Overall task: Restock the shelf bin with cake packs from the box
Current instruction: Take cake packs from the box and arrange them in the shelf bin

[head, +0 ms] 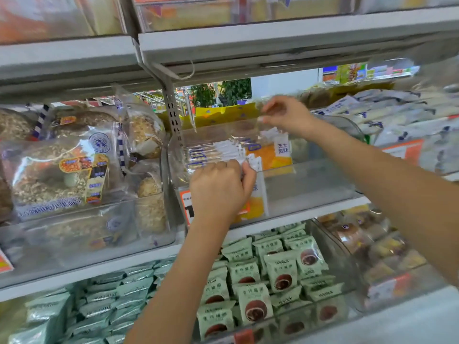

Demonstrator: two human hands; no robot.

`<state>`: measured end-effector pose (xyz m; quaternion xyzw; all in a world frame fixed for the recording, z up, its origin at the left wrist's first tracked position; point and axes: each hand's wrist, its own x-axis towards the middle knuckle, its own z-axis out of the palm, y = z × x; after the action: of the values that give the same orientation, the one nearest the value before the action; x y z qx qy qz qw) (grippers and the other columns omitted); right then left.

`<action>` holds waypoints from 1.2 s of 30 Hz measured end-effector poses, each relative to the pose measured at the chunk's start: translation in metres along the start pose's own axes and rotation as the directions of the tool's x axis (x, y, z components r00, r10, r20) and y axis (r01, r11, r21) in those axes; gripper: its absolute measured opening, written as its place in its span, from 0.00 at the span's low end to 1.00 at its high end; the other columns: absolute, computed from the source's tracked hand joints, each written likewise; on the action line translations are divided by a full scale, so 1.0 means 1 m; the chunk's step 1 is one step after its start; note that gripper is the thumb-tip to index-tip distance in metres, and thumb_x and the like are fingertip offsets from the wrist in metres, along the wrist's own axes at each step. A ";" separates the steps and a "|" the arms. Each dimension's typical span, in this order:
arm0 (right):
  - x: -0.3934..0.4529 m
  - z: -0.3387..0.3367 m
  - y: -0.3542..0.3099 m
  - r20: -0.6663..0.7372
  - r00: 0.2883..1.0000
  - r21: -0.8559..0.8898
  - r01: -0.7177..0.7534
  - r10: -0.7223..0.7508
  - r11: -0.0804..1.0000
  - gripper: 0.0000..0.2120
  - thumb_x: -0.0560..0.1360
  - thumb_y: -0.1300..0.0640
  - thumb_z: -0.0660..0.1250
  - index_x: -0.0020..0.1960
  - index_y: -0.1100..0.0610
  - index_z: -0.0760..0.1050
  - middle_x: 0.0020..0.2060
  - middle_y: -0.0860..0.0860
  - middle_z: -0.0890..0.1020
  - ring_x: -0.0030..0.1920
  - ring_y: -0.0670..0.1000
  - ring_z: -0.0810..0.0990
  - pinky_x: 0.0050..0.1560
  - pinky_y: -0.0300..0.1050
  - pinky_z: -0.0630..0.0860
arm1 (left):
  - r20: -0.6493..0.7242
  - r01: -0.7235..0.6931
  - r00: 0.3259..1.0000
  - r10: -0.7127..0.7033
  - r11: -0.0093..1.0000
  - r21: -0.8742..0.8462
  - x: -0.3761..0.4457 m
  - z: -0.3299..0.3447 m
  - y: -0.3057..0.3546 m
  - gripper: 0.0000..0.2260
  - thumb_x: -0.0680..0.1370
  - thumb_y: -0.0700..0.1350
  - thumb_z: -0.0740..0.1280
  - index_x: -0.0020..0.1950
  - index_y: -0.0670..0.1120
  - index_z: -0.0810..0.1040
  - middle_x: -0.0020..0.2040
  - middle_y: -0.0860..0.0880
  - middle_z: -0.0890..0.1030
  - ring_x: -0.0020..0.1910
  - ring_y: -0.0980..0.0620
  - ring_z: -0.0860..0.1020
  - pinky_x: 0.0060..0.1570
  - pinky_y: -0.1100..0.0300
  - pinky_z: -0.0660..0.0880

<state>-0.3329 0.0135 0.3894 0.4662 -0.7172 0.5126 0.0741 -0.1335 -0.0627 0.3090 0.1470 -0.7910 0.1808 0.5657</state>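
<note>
Left hand (pixel 219 187) pinched top edge of cake packs (pixel 223 153) standing in row inside clear shelf bin (pixel 310 180). Right hand (pixel 285 115) reached over bin's rear, fingers curled, pinching clear wrapper edge. Green-wrapped pastries (pixel 273 274) lay on shelf below.

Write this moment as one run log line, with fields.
stage: stocking | left hand: grips cake packs | right hand: pinches pack edge at rear | shelf bin: partly filled

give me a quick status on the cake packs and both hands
Left hand grips front cake pack at bin's front wall. Right hand pinches rear pack's top edge. Row of cake packs in clear bin. Nothing blocking.
</note>
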 end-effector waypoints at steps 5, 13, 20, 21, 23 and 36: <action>-0.147 -0.016 -0.051 -0.313 0.949 0.283 0.123 -0.029 0.951 0.06 0.76 0.57 0.67 0.42 0.50 0.72 0.41 0.53 0.79 0.44 0.50 0.78 0.47 0.42 0.75 | -0.058 -0.162 0.986 0.156 0.978 -0.128 -0.034 -0.009 0.002 0.14 0.78 0.43 0.59 0.57 0.41 0.81 0.57 0.44 0.82 0.63 0.46 0.76 0.69 0.43 0.61; -0.422 0.087 0.070 0.265 0.768 0.146 -0.630 0.583 0.763 0.04 0.76 0.61 0.67 0.43 0.55 0.74 0.36 0.52 0.79 0.34 0.41 0.79 0.36 0.36 0.74 | 0.547 0.128 0.823 0.156 0.885 -0.447 -0.320 -0.081 0.070 0.15 0.77 0.45 0.57 0.58 0.43 0.79 0.52 0.46 0.82 0.53 0.45 0.78 0.55 0.51 0.72; -0.548 0.163 0.142 0.607 0.383 -0.422 -0.587 0.696 0.691 0.17 0.75 0.52 0.65 0.63 0.55 0.73 0.57 0.52 0.78 0.57 0.53 0.76 0.59 0.47 0.73 | 0.989 0.582 0.017 -0.149 0.805 0.111 -0.486 -0.119 0.097 0.05 0.78 0.45 0.61 0.52 0.46 0.74 0.48 0.45 0.80 0.50 0.43 0.78 0.44 0.54 0.73; -0.561 0.172 0.150 0.614 0.366 -0.462 -0.551 0.699 0.695 0.18 0.75 0.50 0.64 0.64 0.53 0.72 0.59 0.52 0.78 0.60 0.54 0.75 0.62 0.50 0.72 | 0.986 0.577 -0.049 -0.158 0.801 0.157 -0.493 -0.122 0.101 0.04 0.79 0.46 0.60 0.51 0.47 0.72 0.49 0.45 0.80 0.50 0.43 0.78 0.43 0.55 0.72; -0.588 0.179 0.167 0.574 0.282 -0.593 -0.504 0.769 0.628 0.18 0.75 0.49 0.63 0.63 0.51 0.71 0.59 0.54 0.77 0.60 0.57 0.75 0.61 0.54 0.73 | 0.981 0.552 -0.141 -0.135 0.812 0.191 -0.501 -0.131 0.106 0.05 0.79 0.46 0.60 0.54 0.48 0.72 0.52 0.45 0.79 0.52 0.44 0.77 0.42 0.57 0.71; -0.619 0.164 0.193 0.561 0.248 -0.764 -0.212 0.790 0.609 0.35 0.73 0.63 0.64 0.75 0.51 0.51 0.69 0.57 0.66 0.68 0.59 0.66 0.62 0.55 0.69 | 0.996 0.539 -0.031 -0.089 0.837 0.091 -0.491 -0.158 0.104 0.11 0.80 0.43 0.57 0.61 0.49 0.71 0.47 0.48 0.80 0.42 0.48 0.79 0.28 0.60 0.64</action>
<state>-0.0727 0.2562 -0.1765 0.3407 -0.8702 -0.0378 -0.3538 0.1095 0.1149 -0.1220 0.3121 -0.9149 -0.2402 -0.0884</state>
